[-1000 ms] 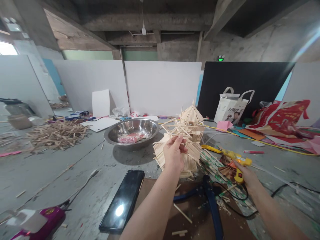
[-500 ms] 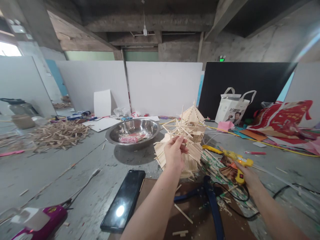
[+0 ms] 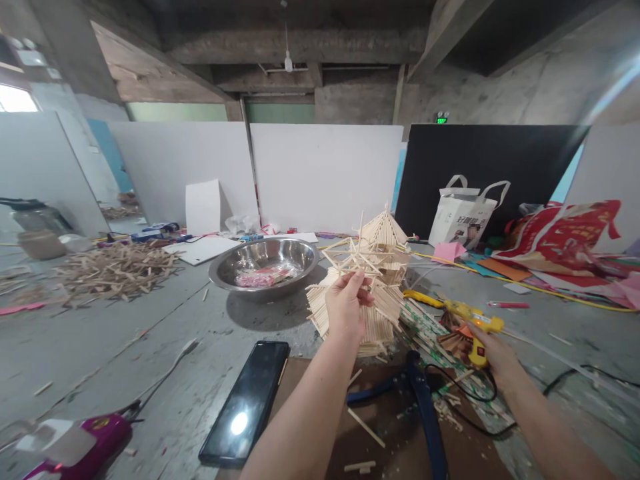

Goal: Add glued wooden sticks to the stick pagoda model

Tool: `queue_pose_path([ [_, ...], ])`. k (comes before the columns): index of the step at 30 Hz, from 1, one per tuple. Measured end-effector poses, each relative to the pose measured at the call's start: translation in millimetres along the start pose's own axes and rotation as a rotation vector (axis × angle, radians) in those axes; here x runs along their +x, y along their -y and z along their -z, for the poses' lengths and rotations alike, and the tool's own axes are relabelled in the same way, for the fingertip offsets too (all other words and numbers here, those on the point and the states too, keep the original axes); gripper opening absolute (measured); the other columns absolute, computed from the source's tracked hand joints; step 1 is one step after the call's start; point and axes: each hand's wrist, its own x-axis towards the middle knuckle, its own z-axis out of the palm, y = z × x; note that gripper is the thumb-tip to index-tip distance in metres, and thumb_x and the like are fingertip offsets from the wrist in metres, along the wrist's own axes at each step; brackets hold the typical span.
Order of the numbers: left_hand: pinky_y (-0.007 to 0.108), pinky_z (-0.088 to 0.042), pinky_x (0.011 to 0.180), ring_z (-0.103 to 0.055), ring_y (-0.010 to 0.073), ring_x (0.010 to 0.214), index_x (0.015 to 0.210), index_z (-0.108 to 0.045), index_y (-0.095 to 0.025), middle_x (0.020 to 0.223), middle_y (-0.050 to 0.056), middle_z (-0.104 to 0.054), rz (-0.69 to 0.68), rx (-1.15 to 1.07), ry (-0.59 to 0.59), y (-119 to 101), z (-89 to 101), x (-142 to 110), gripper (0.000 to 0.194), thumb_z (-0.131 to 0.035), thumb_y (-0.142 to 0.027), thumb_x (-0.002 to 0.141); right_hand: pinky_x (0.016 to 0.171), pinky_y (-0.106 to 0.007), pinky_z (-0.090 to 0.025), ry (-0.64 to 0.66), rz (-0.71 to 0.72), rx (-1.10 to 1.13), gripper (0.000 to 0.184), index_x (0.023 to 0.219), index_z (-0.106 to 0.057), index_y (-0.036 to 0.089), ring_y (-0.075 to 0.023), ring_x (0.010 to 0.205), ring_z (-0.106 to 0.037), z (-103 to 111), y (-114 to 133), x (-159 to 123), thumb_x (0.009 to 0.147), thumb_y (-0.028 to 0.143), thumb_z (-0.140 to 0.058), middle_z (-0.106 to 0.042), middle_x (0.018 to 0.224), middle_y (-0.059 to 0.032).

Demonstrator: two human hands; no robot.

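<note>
Pinched fingers of the left hand (image 3: 347,303) grip an open stick frame (image 3: 354,259) at its lower edge, right in front of the stick tower (image 3: 385,228). The right hand (image 3: 493,350) is closed around the handle of a yellow glue gun (image 3: 473,315), to the right of the tower. A metal bowl (image 3: 220,280) sits left of the tower, with plastic packets inside. Nearer, a phone (image 3: 245,403) lies beside a brown board (image 3: 400,450), and a blue cutter (image 3: 425,413) rests on the board.
</note>
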Motion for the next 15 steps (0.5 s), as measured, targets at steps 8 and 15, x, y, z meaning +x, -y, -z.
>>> queue_pose_path([
  [8, 0.017, -0.032, 0.036, -0.044, 0.0041, 0.033, 0.063, -0.054, -0.013, 0.054, -0.001, -0.058, -0.011, 0.02, 0.001, 0.4, 1.2, 1.6, 0.027, -0.067, -0.034, 0.051, 0.035, -0.023, -0.044, 0.025, -0.001, 0.008, 0.02, 0.069, -0.052, 0.018, -0.0139, 0.036, -0.053, 5.3, -5.5, 9.7, 0.057, 0.028, -0.064, -0.053, 0.039, 0.0031],
  [15, 0.017, -0.033, 0.036, -0.045, 0.0043, 0.034, 0.063, -0.054, -0.013, 0.054, -0.001, -0.058, -0.011, 0.023, 0.01, 0.3, 2.1, 1.9, 0.026, -0.067, -0.033, 0.053, 0.034, -0.022, -0.044, 0.007, 0.021, -0.002, 0.022, 0.069, -0.052, 0.018, -0.0138, 0.036, -0.053, 5.2, -4.8, 7.6, 0.055, 0.029, -0.065, -0.056, 0.041, 0.0022],
])
